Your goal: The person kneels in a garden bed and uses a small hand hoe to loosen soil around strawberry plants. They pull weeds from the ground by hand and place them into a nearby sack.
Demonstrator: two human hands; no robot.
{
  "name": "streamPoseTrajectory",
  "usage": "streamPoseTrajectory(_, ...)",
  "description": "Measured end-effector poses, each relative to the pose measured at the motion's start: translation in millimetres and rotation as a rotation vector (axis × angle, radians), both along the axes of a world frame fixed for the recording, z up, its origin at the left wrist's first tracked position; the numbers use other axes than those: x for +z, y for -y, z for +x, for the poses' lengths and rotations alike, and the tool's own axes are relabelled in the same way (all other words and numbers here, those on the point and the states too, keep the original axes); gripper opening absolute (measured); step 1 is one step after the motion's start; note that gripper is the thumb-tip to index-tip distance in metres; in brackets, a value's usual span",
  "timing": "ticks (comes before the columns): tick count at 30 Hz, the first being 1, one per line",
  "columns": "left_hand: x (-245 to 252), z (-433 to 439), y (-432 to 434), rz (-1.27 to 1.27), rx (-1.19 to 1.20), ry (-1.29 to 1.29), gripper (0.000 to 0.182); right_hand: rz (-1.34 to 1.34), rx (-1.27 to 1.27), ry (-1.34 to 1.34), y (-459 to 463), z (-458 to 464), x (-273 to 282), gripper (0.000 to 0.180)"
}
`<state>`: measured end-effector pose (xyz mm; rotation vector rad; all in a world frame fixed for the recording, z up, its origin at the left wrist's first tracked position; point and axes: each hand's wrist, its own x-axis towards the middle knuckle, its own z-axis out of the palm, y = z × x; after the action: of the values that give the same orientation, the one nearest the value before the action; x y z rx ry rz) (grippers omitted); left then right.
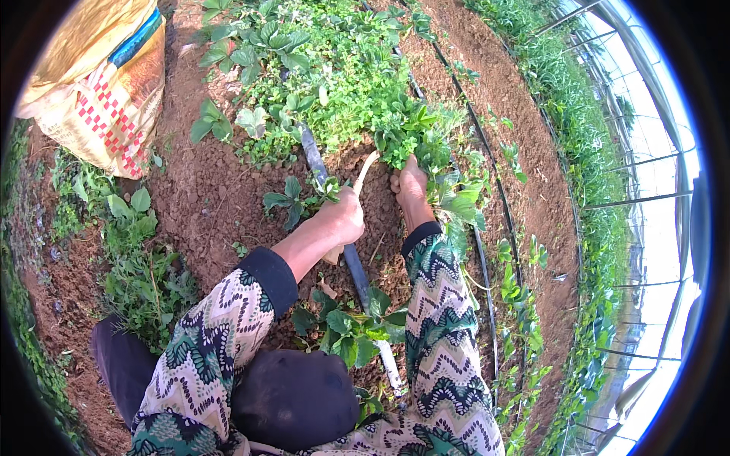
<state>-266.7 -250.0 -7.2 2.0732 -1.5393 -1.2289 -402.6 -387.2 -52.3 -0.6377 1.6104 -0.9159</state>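
Observation:
My left hand (342, 216) is closed around a pale, slender hand tool (366, 171). Its curved tip points up and away, over bare soil at the edge of the green growth, and its lower end shows beneath my fist. To the right, my right hand (412, 185) grips a clump of leafy weeds (402, 149) low down, its fingers partly hidden by leaves. A small strawberry-like plant (288, 200) stands just left of my left hand. Between my forearms grows a larger leafy plant (348, 333).
A black irrigation pipe (358, 276) runs along the bed beneath my left wrist. Thinner drip lines (485, 131) lie to the right. A printed woven sack (108, 108) stands at upper left. Dense weeds (348, 74) cover the bed ahead; greenhouse framing (639, 199) rises at far right.

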Motion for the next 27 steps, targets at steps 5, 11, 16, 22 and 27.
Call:
streamPoseTrajectory(5, 14, 12, -5, 0.041, -0.056, -0.041, 0.037, -0.015, -0.038, -0.044, -3, 5, 4, 0.039)
streamPoseTrajectory(11, 7, 33, -18, 0.062, 0.014, -0.205, 0.035, -0.034, -0.076, 0.035, -9, 2, 2, 0.036)
streamPoseTrajectory(16, -6, 19, -21, -0.060, 0.062, -0.179, 0.024, -0.042, -0.074, 0.087, -8, -1, -3, 0.034)
streamPoseTrajectory(22, -6, 2, 8, -0.153, -0.244, 0.144, 0.024, -0.054, -0.090, 0.058, -11, 2, 1, 0.035)
streamPoseTrajectory(27, 3, 6, 3, -0.024, -0.068, -0.057, 0.024, -0.075, -0.049, 0.091, -17, 1, 6, 0.035)
